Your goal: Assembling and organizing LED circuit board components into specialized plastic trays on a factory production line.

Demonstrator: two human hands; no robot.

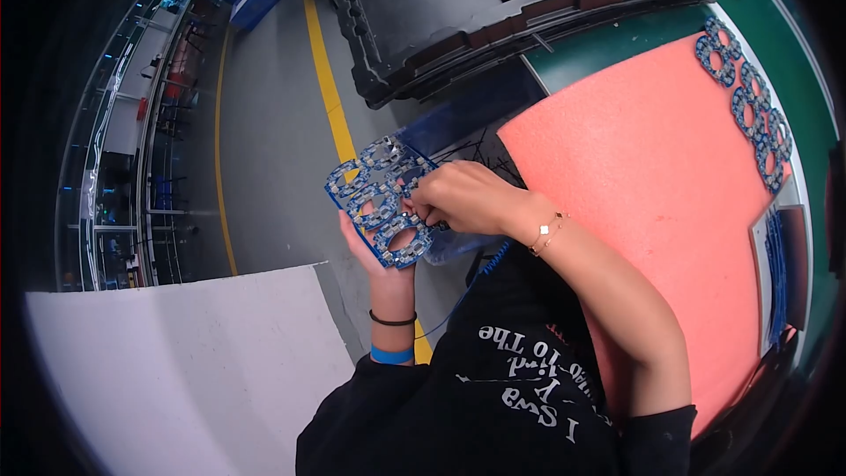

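A panel of joined blue circuit boards (384, 161) with several round holes is held up in front of my body, tilted. My left hand (372, 266) supports it from below and behind, thumb along its left edge and most fingers hidden by the boards. At the panel's right side my right hand (469, 196) is closed in a pinch, fingertips against the boards. Whatever lies between those fingertips is too small or covered to make out.
To the right, a salmon foam mat (634, 176) covers part of a green table (582, 62). More ring-shaped circuit boards (745, 110) lie along its far right edge. Stacked black plastic trays (423, 9) stand ahead. A white surface (176, 361) is at lower left, blue bins (256, 0) beyond.
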